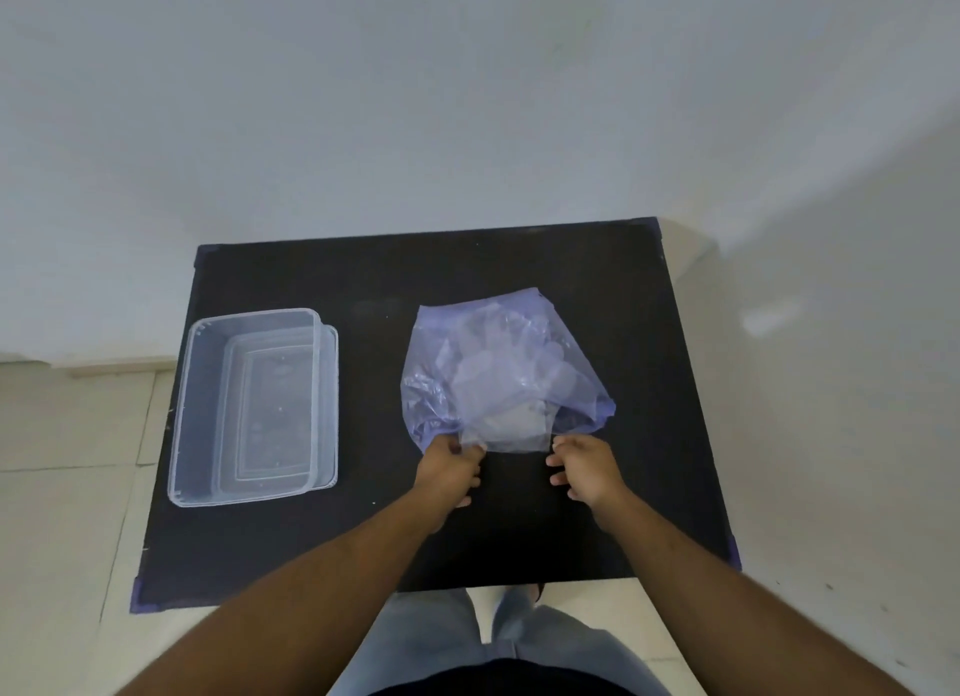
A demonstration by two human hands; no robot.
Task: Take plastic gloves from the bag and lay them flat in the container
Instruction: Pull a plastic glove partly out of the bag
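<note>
Centre frame, left hand [447,459] pinches a clear plastic glove [506,433] at the thin purple plastic bag [506,362] mouth; right hand [584,464], grip unclear; draw slowly toward clear rectangular container [192,383], left

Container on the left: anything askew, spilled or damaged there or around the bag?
Nothing spilled or damaged. The container sits off-centre on its lid, which juts out along the right side. The gloves are in the bag, one edge at the mouth.
</note>
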